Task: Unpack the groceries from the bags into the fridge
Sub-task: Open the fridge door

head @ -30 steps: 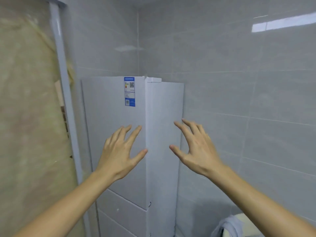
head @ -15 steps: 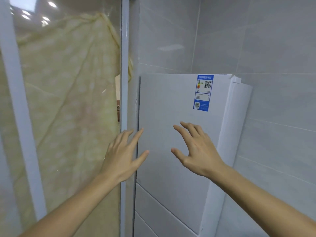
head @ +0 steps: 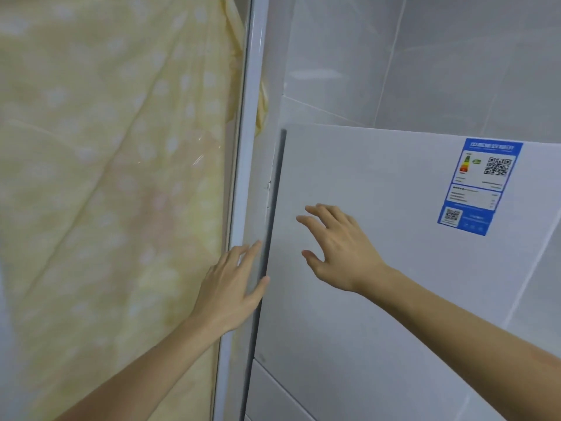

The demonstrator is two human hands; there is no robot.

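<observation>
Surroundings: a white vertical frame post [head: 247,153] runs top to bottom just left of the fridge [head: 379,268]; behind the glass to its left hangs a pale yellow curtain [head: 106,162] with faint white dots, creased in long diagonal folds. Grey glossy wall tiles [head: 440,56] fill the area above and right of the fridge, with thin grout lines.

Fridge: white, flat, matte upper door, closed; a dark narrow strip [head: 274,208] runs down its left edge next to the post. A seam low on the front marks a second door or drawer below. A blue-bordered energy label [head: 481,185] with QR codes sits on the upper right of the door.

Left hand [head: 232,287] — fingers straight and slightly spread, at the door's left edge, thumb over the dark strip; contact cannot be judged. Right hand [head: 337,247] — fingers spread, empty, in front of the door face.
</observation>
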